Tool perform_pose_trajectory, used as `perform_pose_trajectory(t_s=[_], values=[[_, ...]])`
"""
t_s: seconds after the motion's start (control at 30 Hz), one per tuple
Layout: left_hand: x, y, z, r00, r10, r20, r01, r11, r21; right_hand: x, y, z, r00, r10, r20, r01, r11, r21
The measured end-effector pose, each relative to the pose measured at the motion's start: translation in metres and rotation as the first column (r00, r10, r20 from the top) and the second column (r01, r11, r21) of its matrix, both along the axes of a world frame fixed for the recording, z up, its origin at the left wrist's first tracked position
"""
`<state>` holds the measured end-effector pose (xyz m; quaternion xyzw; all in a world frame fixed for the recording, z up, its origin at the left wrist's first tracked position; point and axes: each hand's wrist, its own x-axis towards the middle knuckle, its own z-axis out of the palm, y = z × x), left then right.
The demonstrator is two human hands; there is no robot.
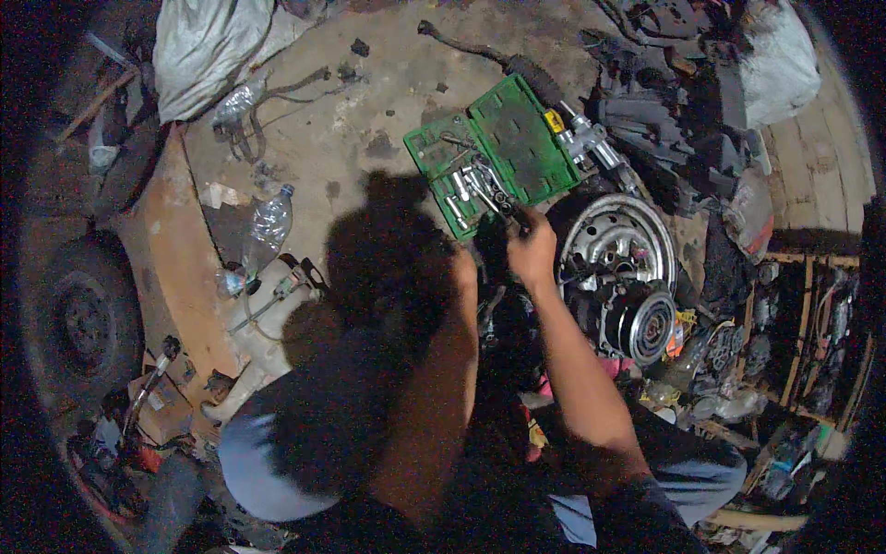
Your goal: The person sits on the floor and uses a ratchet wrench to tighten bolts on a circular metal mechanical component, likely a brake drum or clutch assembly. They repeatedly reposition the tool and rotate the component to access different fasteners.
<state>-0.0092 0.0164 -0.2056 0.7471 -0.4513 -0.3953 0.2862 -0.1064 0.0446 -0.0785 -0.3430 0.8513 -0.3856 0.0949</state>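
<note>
Lying on cluttered floor (369, 88), open green case (524, 138), left hand (462, 266), right hand (532, 249) nearby, openness and hold unclear

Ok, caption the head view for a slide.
Left hand and right hand at an open green tool case, beside a metal wheel.

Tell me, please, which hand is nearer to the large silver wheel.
Right: the right hand is close beside the wheel, on its left; the left hand is farther left.
</note>
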Motion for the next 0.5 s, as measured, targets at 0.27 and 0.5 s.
perform_pose_trajectory(t_s=[0.27, 0.5], values=[[-0.021, 0.006, 0.007, 0.996, 0.090, 0.004, -0.090, 0.996, -0.006, -0.042, -0.039, -0.066, 0.985, 0.081, -0.150, 0.051, 0.703, 0.709], [0.024, -0.006, -0.066, 0.964, 0.070, 0.256, -0.049, 0.995, -0.088, -0.047, -0.058, -0.090, 0.971, 0.193, -0.143, -0.031, 0.691, 0.722]])
